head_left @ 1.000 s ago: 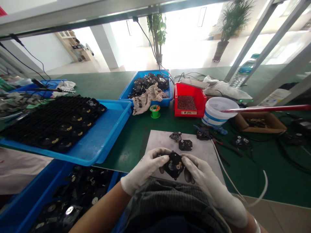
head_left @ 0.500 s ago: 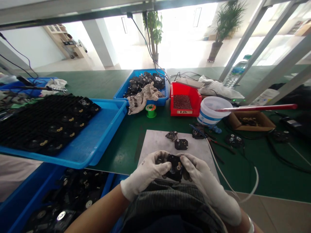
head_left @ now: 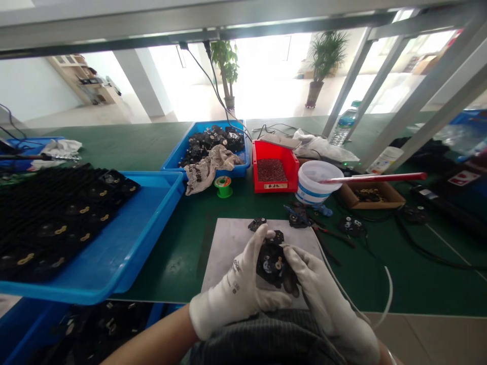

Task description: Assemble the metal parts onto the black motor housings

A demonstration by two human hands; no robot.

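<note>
Over the white sheet [head_left: 218, 253], I hold a flat black plastic housing [head_left: 271, 264] with a small brass-coloured piece and a shiny round patch on its face. My right hand [head_left: 317, 284], in a white glove with dark fingertips, grips its right edge, with fingers partly hidden beneath. Around the left side, my gloved left hand [head_left: 238, 289] is spread, one finger up and another stretched along the bottom; whether it touches the housing is unclear. Just beyond lie another black part [head_left: 279, 236], partly covered, and a smaller black piece [head_left: 257, 223].
Left is a blue tray [head_left: 152, 223] with rows of black housings [head_left: 72, 218]. Farther back are a blue bin [head_left: 173, 162], a green spool [head_left: 223, 187], a red bin [head_left: 276, 186] of small pieces, a white bucket [head_left: 317, 187] and a cardboard box [head_left: 375, 203]. Cables cross the right side.
My left hand has gone from pinching the housing to spreading its fingers around it. My right hand still holds its right edge. The camera view has shifted.
</note>
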